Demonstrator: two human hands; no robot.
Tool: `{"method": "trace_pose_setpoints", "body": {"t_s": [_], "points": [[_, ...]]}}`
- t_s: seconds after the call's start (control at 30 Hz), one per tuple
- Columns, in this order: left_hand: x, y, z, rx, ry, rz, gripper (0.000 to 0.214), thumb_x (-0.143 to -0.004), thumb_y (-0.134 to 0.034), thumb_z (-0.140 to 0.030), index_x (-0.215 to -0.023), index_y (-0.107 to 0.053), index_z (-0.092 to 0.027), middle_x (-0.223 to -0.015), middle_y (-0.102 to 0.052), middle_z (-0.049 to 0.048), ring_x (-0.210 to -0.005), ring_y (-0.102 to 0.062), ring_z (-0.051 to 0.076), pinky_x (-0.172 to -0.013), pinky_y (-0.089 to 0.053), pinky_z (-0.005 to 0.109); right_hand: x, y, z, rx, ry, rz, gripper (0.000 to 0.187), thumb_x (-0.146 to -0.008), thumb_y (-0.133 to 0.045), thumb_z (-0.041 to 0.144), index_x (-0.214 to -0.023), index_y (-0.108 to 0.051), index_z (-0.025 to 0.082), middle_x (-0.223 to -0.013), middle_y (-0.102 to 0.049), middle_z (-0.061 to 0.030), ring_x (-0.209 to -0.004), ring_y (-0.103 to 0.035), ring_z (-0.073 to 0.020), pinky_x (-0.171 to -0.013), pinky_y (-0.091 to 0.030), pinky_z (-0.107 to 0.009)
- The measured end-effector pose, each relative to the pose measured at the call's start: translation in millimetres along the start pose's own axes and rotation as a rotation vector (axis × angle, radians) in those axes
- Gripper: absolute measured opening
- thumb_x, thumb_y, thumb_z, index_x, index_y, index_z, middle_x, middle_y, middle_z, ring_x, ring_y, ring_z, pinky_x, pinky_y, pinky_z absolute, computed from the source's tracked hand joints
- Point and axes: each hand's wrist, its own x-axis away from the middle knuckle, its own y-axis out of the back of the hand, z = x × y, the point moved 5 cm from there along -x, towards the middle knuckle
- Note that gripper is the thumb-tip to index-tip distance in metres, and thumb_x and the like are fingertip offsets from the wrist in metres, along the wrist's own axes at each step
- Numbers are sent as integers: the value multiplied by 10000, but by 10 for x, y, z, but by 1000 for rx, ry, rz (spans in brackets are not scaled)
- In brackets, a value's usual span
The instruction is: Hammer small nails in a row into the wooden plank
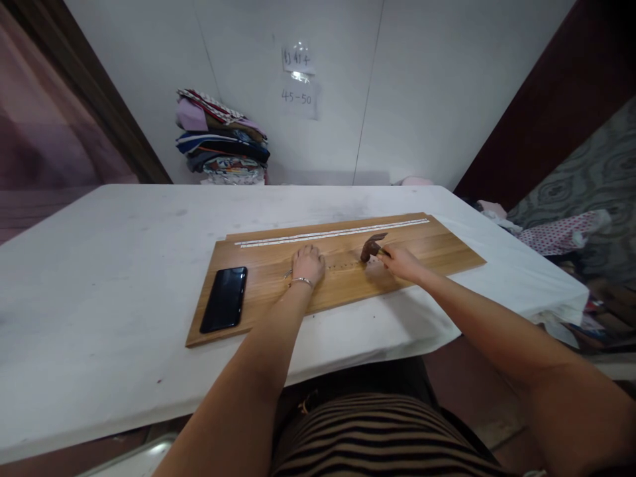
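Wood-grain board, hammer head low over a row of dark specks

In the centre of the frame the board lies on a white-covered table. The right hand, right of centre, is closed round the handle of a hammer; whether the hammer's face touches the surface cannot be told. The left hand, at centre, rests palm down on the board; anything under it is hidden. Small metal pieces show just beside it.

Between the hands runs a row of specks, probably nails already in the wood; how many remain cannot be judged. Above the row, white strips lie along the board's far edge; a black phone lies at its left end.
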Motion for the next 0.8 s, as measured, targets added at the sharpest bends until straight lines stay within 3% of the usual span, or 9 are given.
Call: {"method": "trace_pose_setpoints", "body": {"t_s": [0.8], "points": [[-8, -16, 15, -4, 5, 11, 304, -993, -411, -253, -1092, -688, -179, -1287, -668, 152, -1260, -570, 292, -1072, -421, 420, 40, 38, 34, -10, -6, -10, 216, -988, -524, 292, -823, -622, 195, -737, -683, -39, -673, -588, -167, -649, -382, -257]]}}
